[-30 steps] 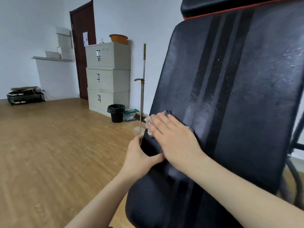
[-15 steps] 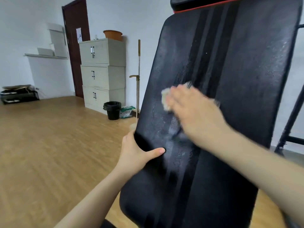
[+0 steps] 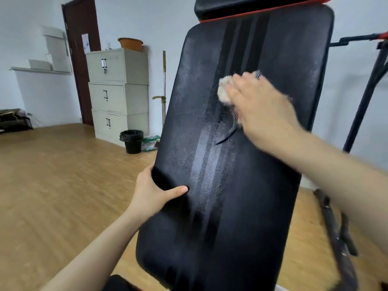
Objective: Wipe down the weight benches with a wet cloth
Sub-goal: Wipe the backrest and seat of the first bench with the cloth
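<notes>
A black padded weight bench back [image 3: 241, 175] stands tilted in front of me, with darker stripes down its middle and a wet sheen on the lower part. My right hand [image 3: 260, 108] lies flat on the upper middle of the pad and presses a pale cloth [image 3: 223, 91] against it; most of the cloth is hidden under the palm. My left hand [image 3: 155, 192] grips the pad's left edge, thumb on the front face and fingers behind it.
A red-trimmed black headrest pad [image 3: 252, 7] sits above the bench back. Grey filing cabinets [image 3: 117, 91], a black bin [image 3: 132, 141] and a brass pole [image 3: 164, 89] stand at the far wall. A black metal frame [image 3: 365, 97] rises at right. Wooden floor [image 3: 52, 175] spreads left.
My right hand has swept the cloth up the pad from near the left edge to the upper middle, leaving a wet streak. The left hand has kept its grip on the edge.
</notes>
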